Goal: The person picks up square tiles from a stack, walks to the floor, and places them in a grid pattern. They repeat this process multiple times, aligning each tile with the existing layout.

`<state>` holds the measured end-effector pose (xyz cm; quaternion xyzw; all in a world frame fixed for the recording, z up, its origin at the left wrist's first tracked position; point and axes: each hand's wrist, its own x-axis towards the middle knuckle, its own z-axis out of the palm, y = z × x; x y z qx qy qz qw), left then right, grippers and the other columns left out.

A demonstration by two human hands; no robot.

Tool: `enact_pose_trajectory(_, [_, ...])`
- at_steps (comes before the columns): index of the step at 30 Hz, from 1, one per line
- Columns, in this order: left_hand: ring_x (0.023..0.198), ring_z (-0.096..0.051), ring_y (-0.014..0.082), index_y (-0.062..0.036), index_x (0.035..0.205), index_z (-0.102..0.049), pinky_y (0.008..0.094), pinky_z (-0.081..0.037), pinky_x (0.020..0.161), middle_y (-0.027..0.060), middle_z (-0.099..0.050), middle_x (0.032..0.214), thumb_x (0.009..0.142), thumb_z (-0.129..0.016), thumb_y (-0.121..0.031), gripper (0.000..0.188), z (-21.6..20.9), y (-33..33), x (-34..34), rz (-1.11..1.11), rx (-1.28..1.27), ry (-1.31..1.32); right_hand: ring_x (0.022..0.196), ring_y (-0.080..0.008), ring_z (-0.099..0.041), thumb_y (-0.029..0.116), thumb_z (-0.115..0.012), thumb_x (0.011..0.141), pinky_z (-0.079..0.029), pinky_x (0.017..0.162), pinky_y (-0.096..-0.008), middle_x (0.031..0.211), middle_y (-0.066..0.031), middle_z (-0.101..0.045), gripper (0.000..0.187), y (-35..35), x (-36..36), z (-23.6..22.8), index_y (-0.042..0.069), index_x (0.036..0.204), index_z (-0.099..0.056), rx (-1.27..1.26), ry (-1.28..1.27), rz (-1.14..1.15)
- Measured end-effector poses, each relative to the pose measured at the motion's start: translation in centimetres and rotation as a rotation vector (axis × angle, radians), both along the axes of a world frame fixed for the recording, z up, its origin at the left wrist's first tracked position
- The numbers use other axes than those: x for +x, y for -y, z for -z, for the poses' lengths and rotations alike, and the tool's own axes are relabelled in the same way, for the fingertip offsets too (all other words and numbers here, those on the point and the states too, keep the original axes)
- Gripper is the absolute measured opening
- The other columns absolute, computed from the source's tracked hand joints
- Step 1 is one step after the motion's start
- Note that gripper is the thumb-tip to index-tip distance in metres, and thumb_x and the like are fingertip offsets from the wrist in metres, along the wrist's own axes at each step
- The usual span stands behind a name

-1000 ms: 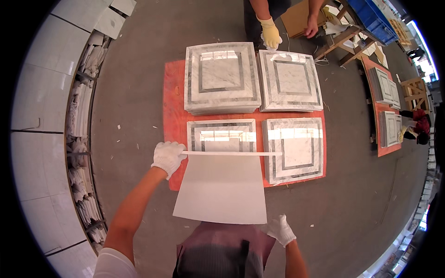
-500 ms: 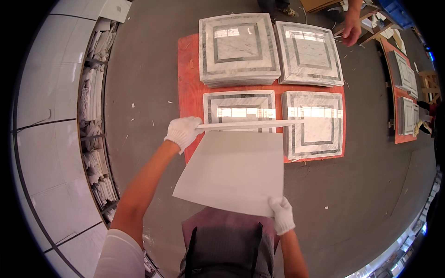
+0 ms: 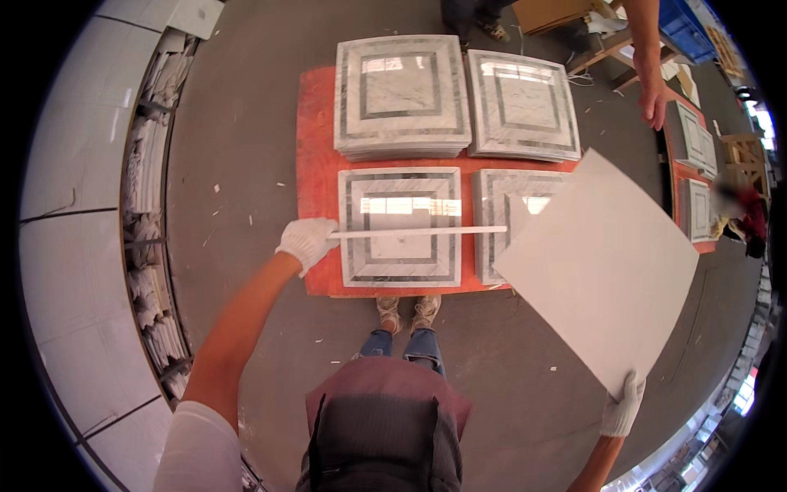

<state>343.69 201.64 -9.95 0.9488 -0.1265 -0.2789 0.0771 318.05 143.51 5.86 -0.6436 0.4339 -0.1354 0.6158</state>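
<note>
My left hand (image 3: 308,245), in a white knit glove, is closed on one end of a thin white strip (image 3: 418,233). The strip reaches across in front of the near left stack of marble tiles (image 3: 399,266). Far to the right, my gloved right hand (image 3: 625,405) pinches the bottom corner of a large white sheet (image 3: 602,262). That sheet stands tilted on its corner in the air and hides much of the near right tile stack (image 3: 494,205). Each top tile shows grey square bands on white.
Two more tile stacks (image 3: 402,90) sit at the far side of the red board (image 3: 316,180). A person's hand (image 3: 653,102) hangs at the upper right. White slabs (image 3: 74,271) and packed scrap line the left. More tiles lie on another red board (image 3: 680,172) at right.
My right hand has swung the white sheet away to the right, turning it and uncovering my feet and the near left stack. My left hand still holds the strip. The other person's hand has moved lower.
</note>
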Motion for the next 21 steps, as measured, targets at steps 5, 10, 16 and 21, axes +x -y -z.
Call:
enact_pose_trajectory(5, [0.083, -0.064, 0.0284, -0.0146, 0.098, -0.065, 0.0415, -0.050, 0.073, 0.0082, -0.065, 0.090, 0.085, -0.058, -0.028, 0.020, -0.2, 0.3, -1.3, -0.027, -0.012, 0.021, 0.102, -0.0126, -0.059, 0.020, -0.059, 0.093, -0.050, 0.087, -0.0280, 0.114, -0.0047, -0.060, 0.038, 1.6, 6.3, -1.7, 0.002, 0.125, -0.049, -0.008, 0.058, -0.019])
enact_pose_trajectory(10, [0.086, -0.064, 0.0271, -0.0151, 0.101, -0.064, 0.0407, -0.051, 0.072, 0.0071, -0.065, 0.091, 0.087, -0.057, -0.028, 0.020, -0.9, 1.2, -0.9, -0.047, 0.077, -0.096, 0.099, -0.0097, -0.059, 0.020, -0.059, 0.093, -0.051, 0.083, -0.0256, 0.110, -0.0023, -0.061, 0.034, 3.2, 11.0, -4.4, 0.003, 0.121, -0.052, -0.101, 0.031, -0.154])
enact_pose_trajectory(16, [0.084, -0.063, 0.0285, -0.0146, 0.094, -0.066, 0.0412, -0.050, 0.073, 0.0083, -0.065, 0.088, 0.084, -0.058, -0.029, 0.019, 0.2, 0.9, -2.9, -0.050, 0.012, 0.074, 0.099, -0.0118, -0.058, 0.024, -0.060, 0.093, -0.050, 0.082, -0.0272, 0.112, -0.0029, -0.059, 0.038, 4.9, 16.7, -4.7, 0.003, 0.123, -0.051, -0.056, 0.081, -0.180])
enact_pose_trajectory(21, [0.083, -0.064, 0.0285, -0.0159, 0.091, -0.066, 0.0419, -0.050, 0.071, 0.0080, -0.065, 0.086, 0.085, -0.056, -0.029, 0.017, -0.1, 1.5, -3.5, -0.054, 0.073, 0.053, 0.114, -0.0196, -0.051, 0.044, -0.049, 0.096, -0.045, 0.094, -0.0340, 0.130, -0.0108, -0.048, 0.060, 0.6, 22.4, -1.9, 0.001, 0.137, -0.037, 0.231, 0.259, -0.260])
